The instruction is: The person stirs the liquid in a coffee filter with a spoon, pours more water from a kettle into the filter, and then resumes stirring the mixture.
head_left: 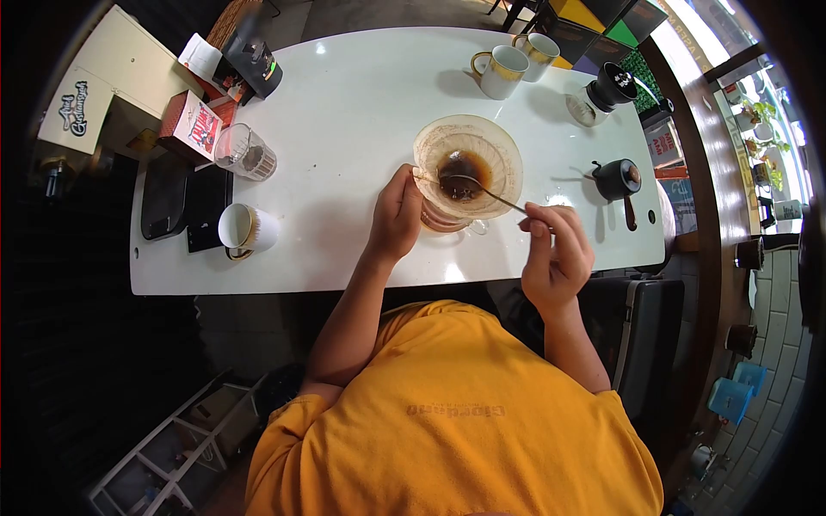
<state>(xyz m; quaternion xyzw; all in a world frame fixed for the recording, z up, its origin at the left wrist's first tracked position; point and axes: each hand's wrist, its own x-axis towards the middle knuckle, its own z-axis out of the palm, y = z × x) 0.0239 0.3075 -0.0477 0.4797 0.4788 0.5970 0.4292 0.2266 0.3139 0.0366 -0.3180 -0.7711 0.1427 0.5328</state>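
Dark brown liquid (463,162) sits at the bottom of a paper filter cone (492,139), upright on a glass server (442,225), mid-table towards the wearer. Key relation as we read it: metal spoon (505,202) slants over the cone's near-right rim, bowl end down at the liquid, handle end in the right hand (557,254). Its long axis runs from the right fingers forward and leftward into the cone, so the liquid lies ahead-left of those fingertips. They are pinched on the handle.

The left hand (397,215) is closed on the cone's left side, thumb up by the rim; fingertips hidden, so we cannot tell if they press paper or a holder underneath. The right hand governs the spoon; the left is just beside the cone. Between right fingers and liquid we see only the rim, under the spoon handle. Server handle (479,227) sticks out on the right, below the spoon.

Further round the white table (335,112): two gold-trimmed mugs (504,76) at the far side, a small black pot (616,180) well right, and a clear tumbler (248,155) plus a white mug (261,230) well left. All apart from both hands.
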